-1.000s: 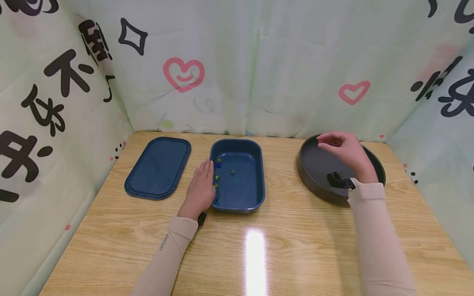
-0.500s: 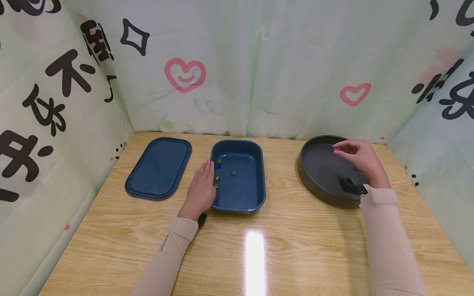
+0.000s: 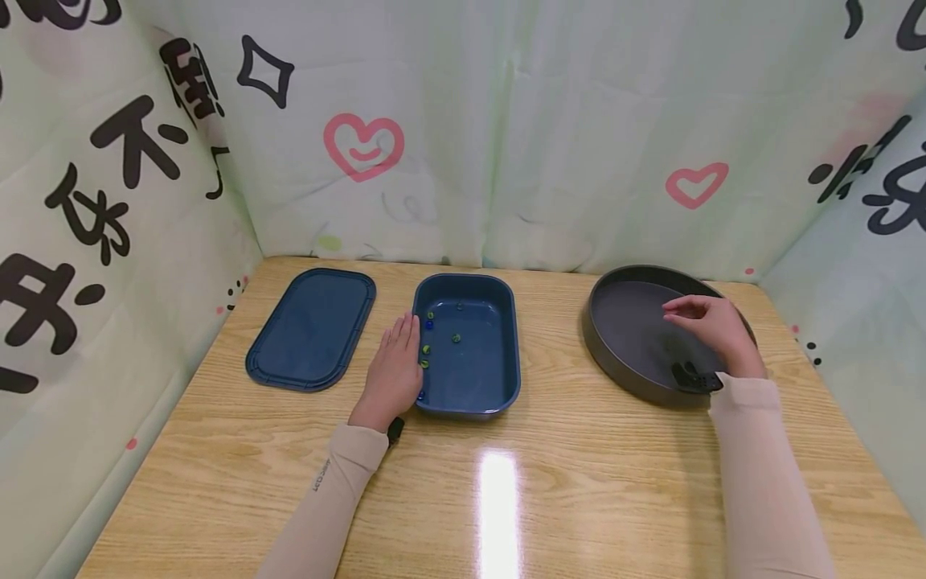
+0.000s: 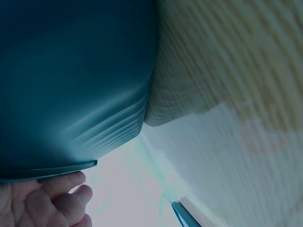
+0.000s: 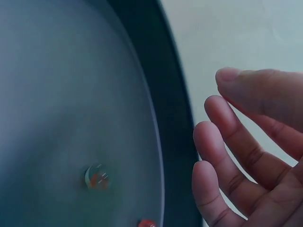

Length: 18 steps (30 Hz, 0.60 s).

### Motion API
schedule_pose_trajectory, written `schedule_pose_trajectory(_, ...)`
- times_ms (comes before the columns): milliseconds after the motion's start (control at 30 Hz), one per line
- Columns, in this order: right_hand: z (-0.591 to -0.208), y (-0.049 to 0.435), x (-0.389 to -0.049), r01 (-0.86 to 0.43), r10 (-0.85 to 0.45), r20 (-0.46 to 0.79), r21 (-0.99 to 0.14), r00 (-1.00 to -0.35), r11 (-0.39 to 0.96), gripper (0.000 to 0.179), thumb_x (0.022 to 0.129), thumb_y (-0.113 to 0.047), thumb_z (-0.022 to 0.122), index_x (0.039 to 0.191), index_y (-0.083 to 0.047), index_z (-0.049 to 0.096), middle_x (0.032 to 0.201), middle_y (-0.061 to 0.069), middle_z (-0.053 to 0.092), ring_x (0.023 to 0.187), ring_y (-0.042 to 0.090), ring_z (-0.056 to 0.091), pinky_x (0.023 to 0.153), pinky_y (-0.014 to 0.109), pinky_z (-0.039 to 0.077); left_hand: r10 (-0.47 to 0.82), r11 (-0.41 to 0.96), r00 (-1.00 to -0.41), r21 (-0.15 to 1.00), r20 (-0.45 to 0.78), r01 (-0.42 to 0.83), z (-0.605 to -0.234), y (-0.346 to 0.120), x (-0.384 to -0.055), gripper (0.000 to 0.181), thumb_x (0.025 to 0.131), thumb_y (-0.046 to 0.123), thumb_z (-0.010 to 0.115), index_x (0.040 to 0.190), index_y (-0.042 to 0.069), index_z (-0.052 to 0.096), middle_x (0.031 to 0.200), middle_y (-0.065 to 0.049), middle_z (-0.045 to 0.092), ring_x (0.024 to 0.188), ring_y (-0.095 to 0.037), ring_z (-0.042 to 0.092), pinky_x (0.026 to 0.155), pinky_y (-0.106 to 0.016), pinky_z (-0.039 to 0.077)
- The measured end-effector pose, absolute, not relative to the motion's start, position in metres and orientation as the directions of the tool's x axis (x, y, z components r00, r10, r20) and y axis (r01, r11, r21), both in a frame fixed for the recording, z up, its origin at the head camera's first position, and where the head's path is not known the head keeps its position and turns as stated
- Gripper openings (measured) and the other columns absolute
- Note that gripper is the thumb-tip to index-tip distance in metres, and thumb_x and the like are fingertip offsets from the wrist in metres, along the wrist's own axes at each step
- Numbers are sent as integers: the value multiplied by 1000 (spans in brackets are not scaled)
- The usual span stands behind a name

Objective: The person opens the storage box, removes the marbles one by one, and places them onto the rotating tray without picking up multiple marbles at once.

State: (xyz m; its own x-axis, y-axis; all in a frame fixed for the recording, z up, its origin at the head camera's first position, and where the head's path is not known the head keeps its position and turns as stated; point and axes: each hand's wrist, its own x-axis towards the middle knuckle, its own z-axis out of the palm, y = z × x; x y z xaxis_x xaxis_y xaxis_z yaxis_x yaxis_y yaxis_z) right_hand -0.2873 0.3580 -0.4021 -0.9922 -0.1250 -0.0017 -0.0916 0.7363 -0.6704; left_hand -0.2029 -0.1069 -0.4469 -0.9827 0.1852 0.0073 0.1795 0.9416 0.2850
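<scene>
My left hand (image 3: 391, 374) lies with straight fingers along the left rim of a deep blue rectangular container (image 3: 473, 408); in the left wrist view its fingertips (image 4: 71, 201) touch the rim. Inside are several small glass marbles, among them a green-yellow marble (image 3: 456, 338) and a blue marble (image 3: 430, 325), mostly along the left side. Over a dark round pan (image 3: 615, 366) hovers my right hand (image 3: 712, 326), fingers loosely bent. The right wrist view shows nothing between thumb and fingers. Below it in the pan lie a clear marble with orange inside (image 5: 98, 177) and a red marble (image 5: 147, 223).
A flat blue lid (image 3: 311, 330) lies on the wooden table (image 3: 579, 482), left of the container. Fabric curtains (image 3: 564, 121) with printed hearts and characters stand behind the table and along both sides.
My right hand has moved right and slightly toward me above the pan. A faint marble now shows at the container's far end, not made out one second ago. My left hand stays put.
</scene>
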Motion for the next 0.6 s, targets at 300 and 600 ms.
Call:
schedule_pose_trajectory(300, -413, 366, -287, -91, -134, -18, -645, -991, 759, 34, 88, -14, 65, 112, 10, 62, 79, -26, 63, 69, -19, 51, 63, 5, 43, 191, 942, -981, 279, 15, 188, -447, -107, -203, 63, 96, 12, 44, 150, -2, 15, 158, -16, 12, 147, -29, 13, 121, -43, 13)
schedule_pose_trajectory(600, -415, 369, -291, -42, -132, -111, -589, -985, 807, 37, 86, -13, 67, 113, 11, 61, 91, 11, 73, 68, -19, 48, 64, 9, 42, 188, 941, -982, 285, 12, 184, -447, -107, -203, 63, 96, 13, 44, 149, -2, 15, 158, -16, 12, 147, -29, 12, 121, -43, 13)
